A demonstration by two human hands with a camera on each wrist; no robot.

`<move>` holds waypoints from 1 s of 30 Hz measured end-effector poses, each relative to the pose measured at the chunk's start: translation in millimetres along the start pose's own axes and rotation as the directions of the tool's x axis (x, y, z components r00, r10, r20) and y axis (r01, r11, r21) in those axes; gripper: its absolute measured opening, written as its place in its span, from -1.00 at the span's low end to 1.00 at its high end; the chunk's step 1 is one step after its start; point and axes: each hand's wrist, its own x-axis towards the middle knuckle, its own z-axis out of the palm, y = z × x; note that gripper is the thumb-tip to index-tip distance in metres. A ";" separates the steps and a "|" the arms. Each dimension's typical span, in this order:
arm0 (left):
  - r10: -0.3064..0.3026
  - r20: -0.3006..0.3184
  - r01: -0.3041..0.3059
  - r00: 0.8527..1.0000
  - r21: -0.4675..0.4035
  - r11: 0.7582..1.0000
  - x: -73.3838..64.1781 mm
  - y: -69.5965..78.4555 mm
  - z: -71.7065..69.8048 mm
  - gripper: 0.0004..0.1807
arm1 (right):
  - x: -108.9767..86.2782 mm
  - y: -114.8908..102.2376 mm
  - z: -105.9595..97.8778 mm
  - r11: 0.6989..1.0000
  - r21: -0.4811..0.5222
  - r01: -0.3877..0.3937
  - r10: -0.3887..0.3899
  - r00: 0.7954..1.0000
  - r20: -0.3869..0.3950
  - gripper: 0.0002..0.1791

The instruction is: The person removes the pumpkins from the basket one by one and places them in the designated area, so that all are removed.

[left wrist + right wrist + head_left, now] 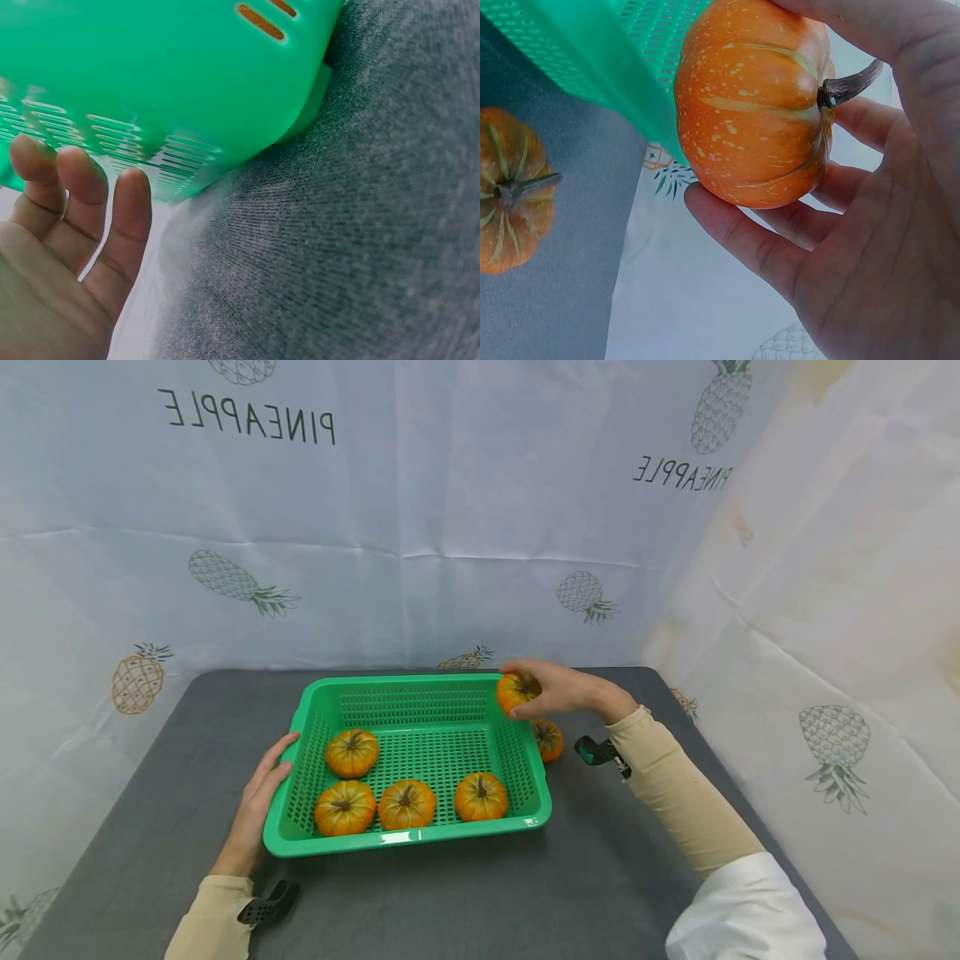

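A green plastic basket with slotted walls stands on the table, several small orange pumpkins inside. Three of them, including one pumpkin at the right, line the near side; another pumpkin sits behind at the left. My left hand touches the basket's left side, its fingers fairly straight by the slotted wall. Over the basket's far right corner, my right hand holds a pumpkin between thumb and fingers, stem toward the palm. One more pumpkin lies on the table outside the right wall, partly hidden.
The dark grey table extends around the basket on all sides. A pale cloth printed with pineapples hangs behind it and along the right. Dark straps circle both wrists.
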 end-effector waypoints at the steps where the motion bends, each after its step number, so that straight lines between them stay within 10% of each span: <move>1: 0.000 -0.001 0.000 1.000 0.003 1.000 0.0 0.0 -0.1 -0.42 | -0.9 0.6 -0.3 1.000 -0.001 -0.001 0.001 1.000 -0.001 -0.12; 30: -0.004 0.009 0.004 1.000 -0.028 1.000 0.8 -1.6 -0.3 -0.42 | -21.3 27.6 -0.9 0.998 0.014 -0.057 0.057 0.998 -0.035 -0.18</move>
